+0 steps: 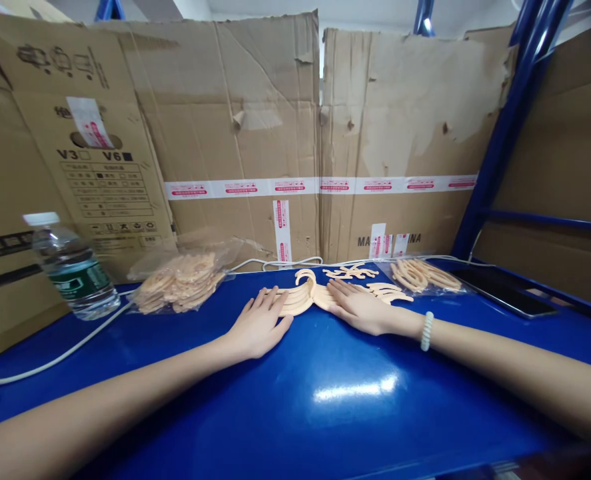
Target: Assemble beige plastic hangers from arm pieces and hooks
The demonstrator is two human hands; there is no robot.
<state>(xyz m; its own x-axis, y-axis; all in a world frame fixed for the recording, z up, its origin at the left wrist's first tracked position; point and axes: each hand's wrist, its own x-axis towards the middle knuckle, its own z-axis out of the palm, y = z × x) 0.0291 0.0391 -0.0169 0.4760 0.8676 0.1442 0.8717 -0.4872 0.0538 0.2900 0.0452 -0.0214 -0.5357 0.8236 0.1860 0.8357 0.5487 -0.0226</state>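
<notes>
Flat on the blue table lie several curved, pale wood-coloured pieces [299,300], set side by side in a wing-like fan. My left hand [261,325] rests on their left side, fingers stretched out. On the right side of the fan lies my right hand [360,308], also flat with fingers extended and a pale beaded band [427,331] at its wrist. A small hooked piece [305,275] stands out at the top middle. More curved pieces [390,292] show beyond my right hand, and small branching pieces [350,271] lie behind it. Parts of the fan are hidden under both hands.
Clear bags of similar pieces lie at left [180,283] and right [425,275]. A water bottle [75,273] stands far left, beside a white cable [60,360]. A dark phone [505,293] lies at right. Cardboard sheets [235,147] rise behind the blue table [275,413].
</notes>
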